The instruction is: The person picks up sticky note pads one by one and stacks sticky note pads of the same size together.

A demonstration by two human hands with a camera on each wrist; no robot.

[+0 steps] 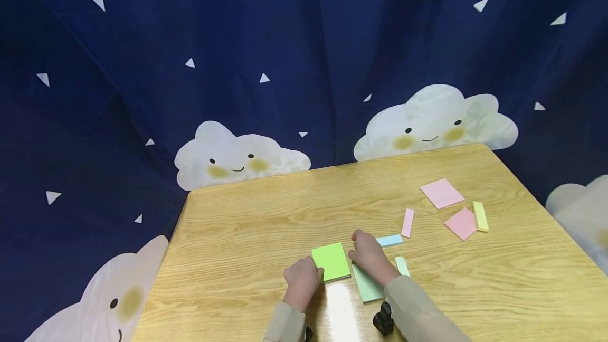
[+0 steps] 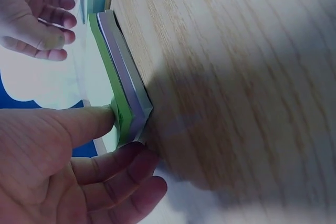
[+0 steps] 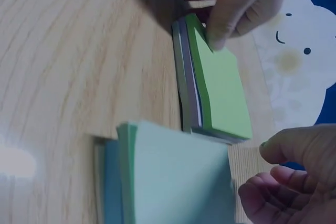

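A person's left hand (image 1: 302, 281) is pinching the near-left side of a green-topped stack of notepads (image 1: 332, 262) on a wooden tabletop (image 1: 237, 236): the thumb is pressing on the green face while the fingers (image 2: 144, 163) are curling against the lower edge. The right hand (image 1: 372, 257) is gripping nothing; its fingers are bending loosely, with the thumb standing apart from them, just beside a mint-topped stack (image 1: 367, 285). Whether they are touching it I cannot tell.

From the head, only the stacks' top colours are showing clearly. The left wrist view is revealing a purple layer (image 2: 119, 59) and a whitish layer (image 2: 138, 85) beneath the green; the right wrist view is showing a blue layer (image 3: 112, 182) under the mint.

Both forearms, in beige sleeves (image 1: 418, 305), are reaching forward from the near side, the right one slanting inward across the mint stack. Beyond the right hand, a blue strip (image 1: 390, 240) and a pink strip (image 1: 407, 222) are lying near each other; farther right, two pink squares (image 1: 442, 193) are resting near a yellow strip (image 1: 481, 216).
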